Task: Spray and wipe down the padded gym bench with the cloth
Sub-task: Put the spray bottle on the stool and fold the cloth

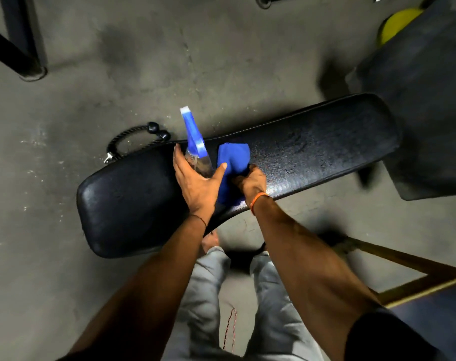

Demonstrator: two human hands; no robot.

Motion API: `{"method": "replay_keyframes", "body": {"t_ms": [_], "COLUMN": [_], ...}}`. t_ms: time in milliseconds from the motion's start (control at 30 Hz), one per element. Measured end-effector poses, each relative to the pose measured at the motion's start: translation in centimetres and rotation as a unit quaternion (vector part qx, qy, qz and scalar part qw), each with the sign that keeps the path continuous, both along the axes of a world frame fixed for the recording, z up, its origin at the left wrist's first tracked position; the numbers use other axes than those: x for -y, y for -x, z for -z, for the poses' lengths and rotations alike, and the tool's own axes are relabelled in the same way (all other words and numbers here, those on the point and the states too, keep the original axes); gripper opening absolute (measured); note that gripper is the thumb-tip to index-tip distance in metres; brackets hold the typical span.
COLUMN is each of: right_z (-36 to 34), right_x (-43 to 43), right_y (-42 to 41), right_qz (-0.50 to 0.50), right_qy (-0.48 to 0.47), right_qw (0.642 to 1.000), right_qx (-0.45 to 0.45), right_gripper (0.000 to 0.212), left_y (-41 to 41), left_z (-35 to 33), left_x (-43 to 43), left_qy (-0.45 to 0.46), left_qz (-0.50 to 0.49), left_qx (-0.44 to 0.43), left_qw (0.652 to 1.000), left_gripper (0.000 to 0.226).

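Below, one padded bench (312,149) lay across the concrete floor (117,61), its black top glistening right of centre. One spray bottle (195,144) with a blue trigger head stood on the pad, the left hand (198,183) spread open around its clear body, fingers apart. One blue cloth (230,168) sat just beside it, bunched in the closed right hand (251,182). One rope handle (135,142) lay on the floor behind the bench.
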State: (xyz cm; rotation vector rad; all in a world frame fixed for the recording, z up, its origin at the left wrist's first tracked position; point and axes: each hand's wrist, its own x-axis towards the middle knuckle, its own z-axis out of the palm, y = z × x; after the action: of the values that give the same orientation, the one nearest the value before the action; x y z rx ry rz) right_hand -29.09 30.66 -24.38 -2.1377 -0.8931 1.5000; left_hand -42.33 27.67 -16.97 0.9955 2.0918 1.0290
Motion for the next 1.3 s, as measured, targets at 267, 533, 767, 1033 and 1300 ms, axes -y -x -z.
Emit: {"method": "replay_keyframes", "body": {"t_ms": [267, 533, 767, 1033, 1300], "right_z": [-4.7, -12.8, -17.0, -19.0, -19.3], "right_x": [4.4, 11.5, 18.5, 29.3, 45.4], "right_y": [-0.8, -7.8, -15.3, -26.6, -38.4], "right_qz": [0.164, 0.273, 0.392, 0.516, 0.621], "right_qy": [-0.058, -0.067, -0.108, -0.173, -0.160], "right_qw": [0.974, 0.950, 0.907, 0.834, 0.765], "right_qx": [-0.148, -0.138, -0.112, -0.091, -0.055], "right_gripper": [0.039, 0.039, 0.032, 0.020, 0.019], "left_y": [1.7, -2.5, -11.2, -25.3, -40.0], "left_z": [-3.5, -7.7, -12.1, -15.0, -15.7], "left_x": [0.2, 5.6, 8.4, 13.9, 24.2], "left_qy": [0.111, 0.151, 0.125, 0.062, 0.074], "left_qz": [0.102, 0.220, 0.376, 0.530, 0.617], "left_qx": [-0.019, -0.012, -0.036, -0.079, -0.062], "left_qw": [0.988, 0.964, 0.918, 0.842, 0.781], "left_gripper": [0.074, 0.065, 0.067, 0.073, 0.059]}}
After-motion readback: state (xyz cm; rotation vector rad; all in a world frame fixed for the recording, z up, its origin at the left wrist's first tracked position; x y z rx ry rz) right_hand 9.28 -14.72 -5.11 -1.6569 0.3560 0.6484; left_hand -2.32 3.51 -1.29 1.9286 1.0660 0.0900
